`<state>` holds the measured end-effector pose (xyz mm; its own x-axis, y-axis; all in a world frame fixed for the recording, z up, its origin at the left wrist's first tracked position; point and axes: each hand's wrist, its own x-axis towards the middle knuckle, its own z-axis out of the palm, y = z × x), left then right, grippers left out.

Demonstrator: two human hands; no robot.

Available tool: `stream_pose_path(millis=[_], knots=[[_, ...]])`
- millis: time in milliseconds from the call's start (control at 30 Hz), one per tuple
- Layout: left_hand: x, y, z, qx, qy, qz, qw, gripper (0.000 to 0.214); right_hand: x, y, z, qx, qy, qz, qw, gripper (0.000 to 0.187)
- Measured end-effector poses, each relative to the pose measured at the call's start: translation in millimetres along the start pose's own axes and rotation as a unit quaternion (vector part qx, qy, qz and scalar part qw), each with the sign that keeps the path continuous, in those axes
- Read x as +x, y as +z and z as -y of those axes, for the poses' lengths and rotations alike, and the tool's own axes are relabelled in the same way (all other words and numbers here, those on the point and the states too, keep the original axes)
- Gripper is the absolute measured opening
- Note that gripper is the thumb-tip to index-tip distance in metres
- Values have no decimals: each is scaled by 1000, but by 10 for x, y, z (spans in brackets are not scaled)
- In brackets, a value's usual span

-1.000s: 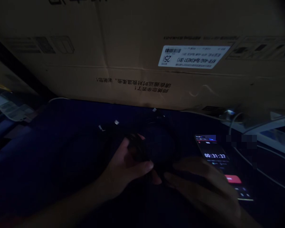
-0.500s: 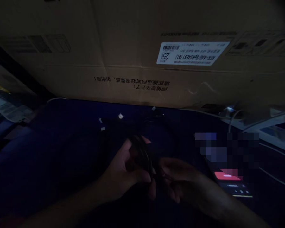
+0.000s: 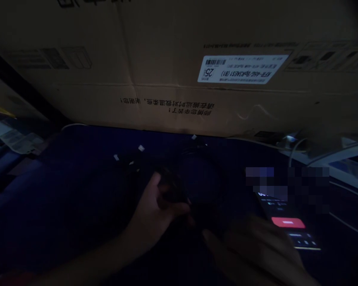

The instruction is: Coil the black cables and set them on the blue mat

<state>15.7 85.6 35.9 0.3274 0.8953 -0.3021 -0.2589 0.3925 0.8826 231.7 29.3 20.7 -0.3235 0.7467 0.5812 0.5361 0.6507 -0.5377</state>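
Observation:
In the dim head view, my left hand (image 3: 150,210) is closed around a bundled black cable (image 3: 171,182), its loops bent between thumb and fingers. Darkness hides much of the bundle. My right hand (image 3: 250,250) is to the right and lower, apart from the left hand and smeared by motion. Whether it holds a strand cannot be made out. Another dark coiled cable (image 3: 193,151) lies on the blue surface behind, with pale ends. Light connector ends, one a small white plug (image 3: 141,148), rest beyond my left hand.
A large cardboard box (image 3: 167,59) with upside-down print and a white label (image 3: 241,69) stands along the back. A lit phone (image 3: 288,222) lies to the right, partly pixelated. Thin white cables (image 3: 350,226) run at the right side. Pale packaging (image 3: 20,139) is at far left.
My right hand has moved away from the cable bundle, rightward and towards me. My left hand keeps the bundle. Several connector ends behind it have shifted left.

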Motion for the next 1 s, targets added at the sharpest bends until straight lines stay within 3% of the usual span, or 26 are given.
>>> stream_pose_path(millis=[100,167,233,333,400,467,533,567,633,700,800,867,1000], knots=[[-27,37,-34,15,-21,50,998,47,101,-113,-5,-57,-42,-42,997,36],[-26,45,-43,10,-34,88,996,50,153,-145,-43,-62,-33,-47,996,32],[-17,43,-34,-5,-45,114,992,55,178,-133,-101,-36,16,-65,997,28],[-11,32,22,-14,-50,123,991,60,223,-109,-206,39,153,-117,980,11],[-16,24,77,4,-50,116,992,56,295,-154,-281,108,264,-198,938,10],[-21,18,132,30,-44,108,993,53,395,-254,-352,178,348,-303,869,17],[-18,18,175,42,-40,106,993,54,486,-363,-406,214,382,-372,818,26],[-12,20,191,37,-42,106,993,56,515,-402,-426,222,385,-384,809,30],[8,28,221,14,-61,109,992,63,523,-424,-457,226,393,-364,813,35],[34,32,255,32,-79,111,990,68,472,-373,-490,228,419,-298,827,38],[70,14,291,151,-70,94,981,77,370,-240,-572,174,430,-150,873,38],[70,-19,259,233,-53,75,968,79,341,-167,-647,112,409,-83,902,40],[-83,-167,16,370,0,24,929,45,379,-103,-770,31,358,-31,933,43]])
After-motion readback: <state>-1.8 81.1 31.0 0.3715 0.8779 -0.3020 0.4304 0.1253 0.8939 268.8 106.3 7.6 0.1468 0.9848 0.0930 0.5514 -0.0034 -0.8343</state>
